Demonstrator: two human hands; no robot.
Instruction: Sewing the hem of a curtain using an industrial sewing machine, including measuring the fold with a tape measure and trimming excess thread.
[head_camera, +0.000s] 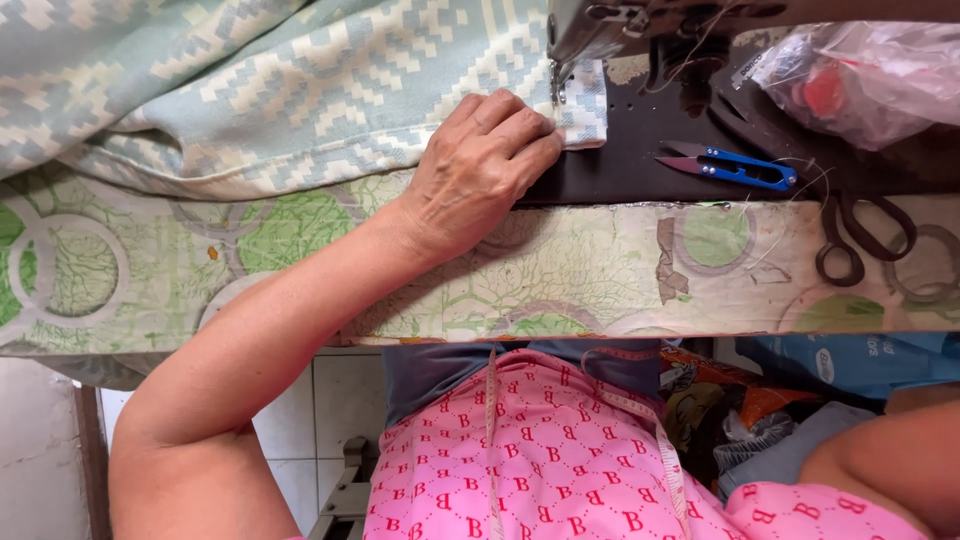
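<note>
Left hand (478, 172) lies flat, fingers together, pressing patterned blue-green fabric (300, 80) beside the sewing machine (600, 25). Blue thread snips (735, 167) lie nearby. Right hand seems out of view.

Under the left hand (480, 170) the patterned fabric (300, 90) looked like a soft, matt woven cloth, pale blue and cream; just beyond the grip the sewing machine (600, 25) showed dull grey metal; its dark bed (630, 160) beside the grip was smooth and matt; right of the grip the thread snips (735, 167) had glossy blue plastic handles and metal blades; the scissors (860, 235) were dark, dull metal; the bag (870, 75) was thin, shiny clear plastic; nearer than the grip the surface (590, 275) wore a worn, peeling printed covering.
</note>
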